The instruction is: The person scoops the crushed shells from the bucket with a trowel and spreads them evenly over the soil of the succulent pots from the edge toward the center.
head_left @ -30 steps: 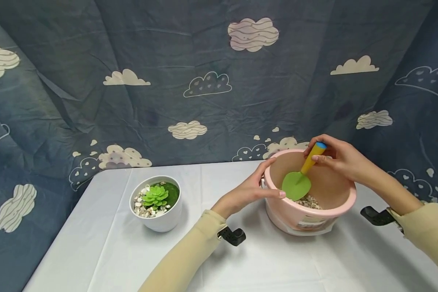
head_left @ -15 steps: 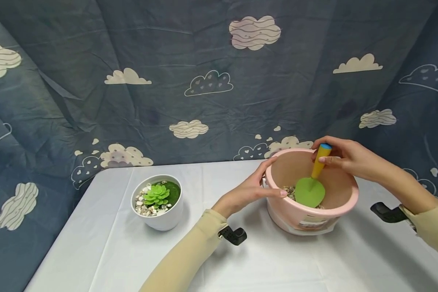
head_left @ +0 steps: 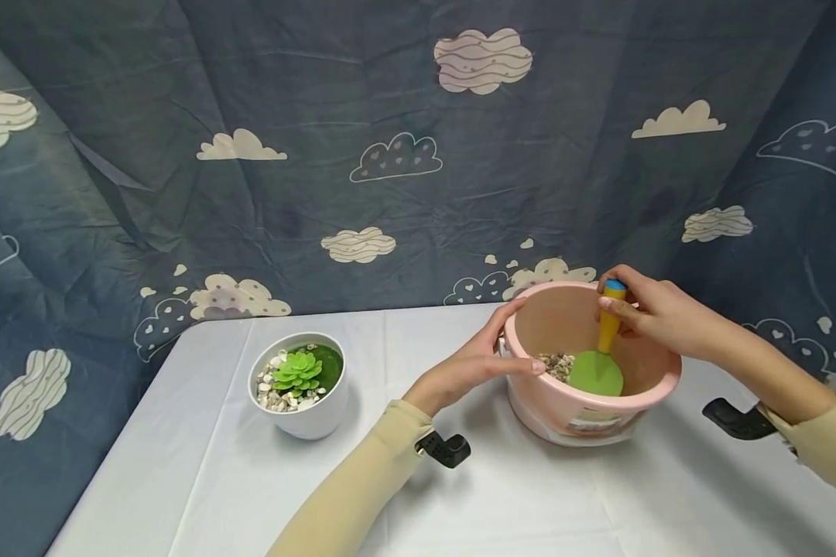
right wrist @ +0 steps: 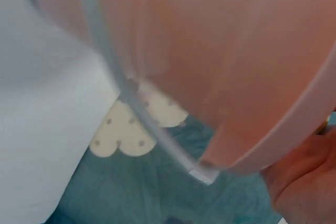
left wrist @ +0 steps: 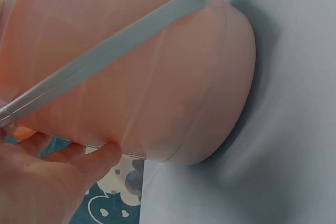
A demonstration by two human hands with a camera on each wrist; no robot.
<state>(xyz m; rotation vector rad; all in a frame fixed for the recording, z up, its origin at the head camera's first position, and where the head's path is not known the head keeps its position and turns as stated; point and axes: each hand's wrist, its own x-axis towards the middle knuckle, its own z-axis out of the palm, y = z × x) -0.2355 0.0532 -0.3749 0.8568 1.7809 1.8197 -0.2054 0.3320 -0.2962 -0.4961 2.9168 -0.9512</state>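
Note:
A pink bucket with small pebbles in it stands on the table's right half. My left hand holds its left side, the thumb on the front rim; in the left wrist view the fingers press against the outer wall. With my right hand I grip the yellow handle of a small green shovel, reaching over the far right rim. Its blade points down inside the bucket among the pebbles, its tip hidden by the front wall. In the right wrist view the bucket hides most of the right hand.
A white pot with a green succulent and pale pebbles stands to the left on the white-covered table. The bucket's grey bail handle hangs down outside. A dark cloud-print cloth rises behind the table.
My right hand has moved the shovel right, then lower into the bucket, its blade sinking toward the pebbles. More pebbles show left of the blade. The left hand keeps its place.

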